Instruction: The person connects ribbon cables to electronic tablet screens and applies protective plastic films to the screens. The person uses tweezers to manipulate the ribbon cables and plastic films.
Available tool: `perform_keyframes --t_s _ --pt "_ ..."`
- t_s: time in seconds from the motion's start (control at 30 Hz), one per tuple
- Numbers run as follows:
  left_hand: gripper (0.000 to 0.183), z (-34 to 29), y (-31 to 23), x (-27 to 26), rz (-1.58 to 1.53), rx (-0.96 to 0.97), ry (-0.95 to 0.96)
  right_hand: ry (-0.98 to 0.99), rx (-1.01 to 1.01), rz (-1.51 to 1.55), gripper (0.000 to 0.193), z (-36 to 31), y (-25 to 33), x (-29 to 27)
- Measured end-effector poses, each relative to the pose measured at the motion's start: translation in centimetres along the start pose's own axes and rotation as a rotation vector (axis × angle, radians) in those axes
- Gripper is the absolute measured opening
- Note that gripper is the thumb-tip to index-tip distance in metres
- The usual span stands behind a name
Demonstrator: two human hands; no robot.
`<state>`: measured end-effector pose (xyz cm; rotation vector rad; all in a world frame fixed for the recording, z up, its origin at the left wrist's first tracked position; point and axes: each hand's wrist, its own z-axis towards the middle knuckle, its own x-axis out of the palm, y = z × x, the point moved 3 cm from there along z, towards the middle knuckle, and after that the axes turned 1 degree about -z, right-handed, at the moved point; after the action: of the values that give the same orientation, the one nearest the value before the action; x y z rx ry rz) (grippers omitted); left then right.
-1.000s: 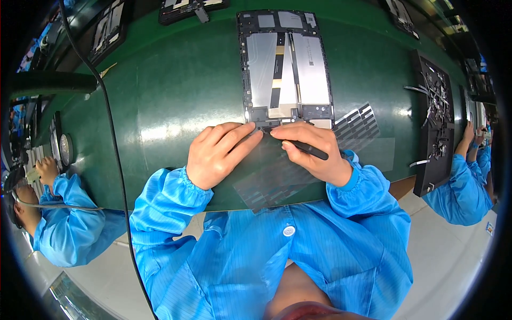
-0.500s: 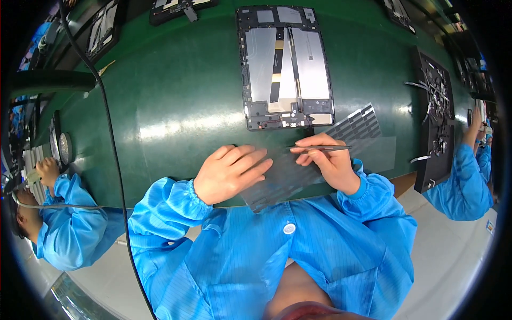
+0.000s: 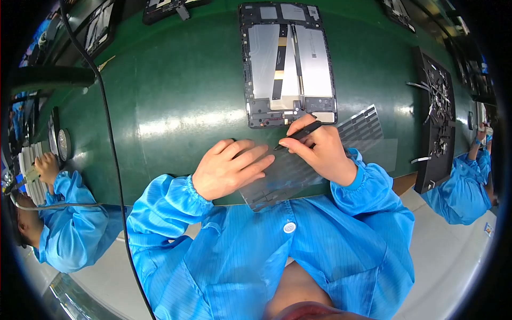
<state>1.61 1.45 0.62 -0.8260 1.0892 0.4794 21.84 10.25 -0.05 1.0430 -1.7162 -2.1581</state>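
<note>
Black tweezers are gripped in my right hand, their tip pointing left and down at a clear plastic sheet. Rows of dark rectangular strips show on the sheet, which lies slantwise along the table's near edge. My left hand rests on the sheet's left end with its fingers stretched out, holding nothing. Just beyond both hands lies an opened tablet housing, a dark frame around silver plates. A black and gold flex cable runs down its middle.
A black tray of loose metallic strips stands at the right. Along the left hangs a black cable. Another opened device lies at the far edge of the green table. Co-workers in blue sit on both sides.
My right hand has turned, raising the tweezers' rear end, and their tip has come left toward my left hand. My left hand has barely moved.
</note>
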Motion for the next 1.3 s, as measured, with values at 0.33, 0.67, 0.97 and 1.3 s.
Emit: perform_keyframes --t_s 0.33,0.67,0.97,1.3 --pt "0.048 0.1 0.3 -0.3 0.007 0.003 0.015 -0.027 -0.066 -0.101 0.02 0.8 0.9 0.0" --pt "0.046 0.4 0.3 -0.7 0.005 -0.002 0.034 0.021 -0.017 -0.078 0.016 1.0 1.0 0.4" --pt "0.041 0.9 0.8 -1.8 -0.066 0.011 -0.118 -0.034 0.22 0.435 0.018 6.0 1.7 -3.8" --pt "0.035 2.4 3.3 -2.8 0.086 -0.09 -0.344 0.178 0.388 0.373 0.02 9.0 0.7 -2.2"
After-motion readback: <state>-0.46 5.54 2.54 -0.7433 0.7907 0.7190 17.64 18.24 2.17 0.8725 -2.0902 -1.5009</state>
